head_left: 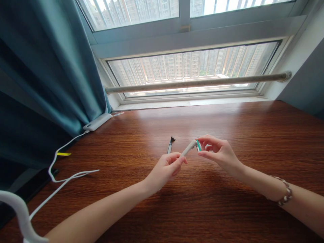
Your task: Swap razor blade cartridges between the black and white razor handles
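My left hand (165, 170) is closed around the white handle of a razor (188, 147), held a little above the wooden table (227, 125). My right hand (217, 152) pinches the razor's head, where a green strip shows between thumb and fingers. A second razor handle (170, 145), dark and slim with a black forked tip, lies flat on the table just beyond my left hand.
A white power bank (97, 122) lies at the table's back left, by a teal curtain (45, 67). White cables (63, 175) run from it across the left side. A metal rail (197, 82) crosses the window behind the table.
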The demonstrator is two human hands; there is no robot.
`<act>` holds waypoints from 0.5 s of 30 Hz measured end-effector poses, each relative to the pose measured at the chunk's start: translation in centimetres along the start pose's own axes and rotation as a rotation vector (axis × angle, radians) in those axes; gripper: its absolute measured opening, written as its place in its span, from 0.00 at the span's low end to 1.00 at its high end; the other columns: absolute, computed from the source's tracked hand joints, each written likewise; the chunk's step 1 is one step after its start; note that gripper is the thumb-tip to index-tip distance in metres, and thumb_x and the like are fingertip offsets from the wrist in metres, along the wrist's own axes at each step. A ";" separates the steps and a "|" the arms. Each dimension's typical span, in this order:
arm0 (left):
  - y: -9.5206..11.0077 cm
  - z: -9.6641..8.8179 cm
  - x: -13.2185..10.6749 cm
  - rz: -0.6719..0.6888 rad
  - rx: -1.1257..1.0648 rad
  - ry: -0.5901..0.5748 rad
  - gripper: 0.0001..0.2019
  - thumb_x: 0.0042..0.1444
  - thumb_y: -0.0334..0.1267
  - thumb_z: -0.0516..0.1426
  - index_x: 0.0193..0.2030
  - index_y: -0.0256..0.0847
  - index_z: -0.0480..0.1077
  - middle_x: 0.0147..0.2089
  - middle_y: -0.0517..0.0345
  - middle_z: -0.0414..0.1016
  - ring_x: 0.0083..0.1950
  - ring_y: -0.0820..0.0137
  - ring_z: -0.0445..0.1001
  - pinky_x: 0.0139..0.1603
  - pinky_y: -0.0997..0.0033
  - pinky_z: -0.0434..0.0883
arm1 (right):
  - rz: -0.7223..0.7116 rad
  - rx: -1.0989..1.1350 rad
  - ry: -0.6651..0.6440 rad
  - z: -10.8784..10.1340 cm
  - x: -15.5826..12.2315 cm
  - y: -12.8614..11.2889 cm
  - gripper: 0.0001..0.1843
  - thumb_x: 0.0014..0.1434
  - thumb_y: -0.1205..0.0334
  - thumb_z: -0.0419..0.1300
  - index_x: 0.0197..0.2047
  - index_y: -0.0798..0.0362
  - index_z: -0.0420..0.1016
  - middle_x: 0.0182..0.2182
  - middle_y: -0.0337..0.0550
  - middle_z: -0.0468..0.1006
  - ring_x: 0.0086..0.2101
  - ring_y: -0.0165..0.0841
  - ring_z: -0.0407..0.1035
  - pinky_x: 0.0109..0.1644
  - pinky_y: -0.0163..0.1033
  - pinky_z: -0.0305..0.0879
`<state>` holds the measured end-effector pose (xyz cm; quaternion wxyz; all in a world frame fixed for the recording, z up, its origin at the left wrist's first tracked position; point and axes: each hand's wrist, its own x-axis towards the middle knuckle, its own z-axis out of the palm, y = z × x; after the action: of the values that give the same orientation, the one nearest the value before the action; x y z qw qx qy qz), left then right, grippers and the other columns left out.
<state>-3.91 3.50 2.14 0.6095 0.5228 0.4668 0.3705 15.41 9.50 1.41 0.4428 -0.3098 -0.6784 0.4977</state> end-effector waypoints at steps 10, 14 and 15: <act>-0.1 0.0 -0.1 -0.026 0.015 -0.022 0.14 0.53 0.47 0.52 0.32 0.36 0.67 0.16 0.69 0.49 0.18 0.81 0.47 0.18 0.78 0.45 | -0.011 -0.023 -0.010 0.0 0.2 0.5 0.17 0.42 0.60 0.66 0.38 0.52 0.72 0.30 0.39 0.68 0.28 0.27 0.62 0.29 0.34 0.63; -0.2 0.1 -0.2 -0.050 -0.033 -0.070 0.14 0.53 0.47 0.52 0.32 0.35 0.67 0.15 0.70 0.48 0.17 0.81 0.45 0.17 0.78 0.44 | 0.034 -0.017 0.061 -0.4 0.4 0.4 0.17 0.42 0.58 0.66 0.37 0.53 0.73 0.28 0.39 0.69 0.28 0.28 0.62 0.29 0.34 0.63; -0.2 0.1 -0.3 -0.041 -0.058 -0.077 0.14 0.53 0.47 0.52 0.32 0.35 0.66 0.15 0.70 0.48 0.17 0.81 0.45 0.16 0.78 0.44 | 0.044 -0.015 0.065 -0.4 0.4 0.3 0.17 0.42 0.58 0.66 0.37 0.53 0.73 0.28 0.39 0.69 0.28 0.28 0.62 0.29 0.34 0.62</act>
<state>-3.91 3.20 2.02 0.6493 0.5091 0.4426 0.3512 15.60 10.13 1.25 0.4510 -0.3440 -0.6606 0.4918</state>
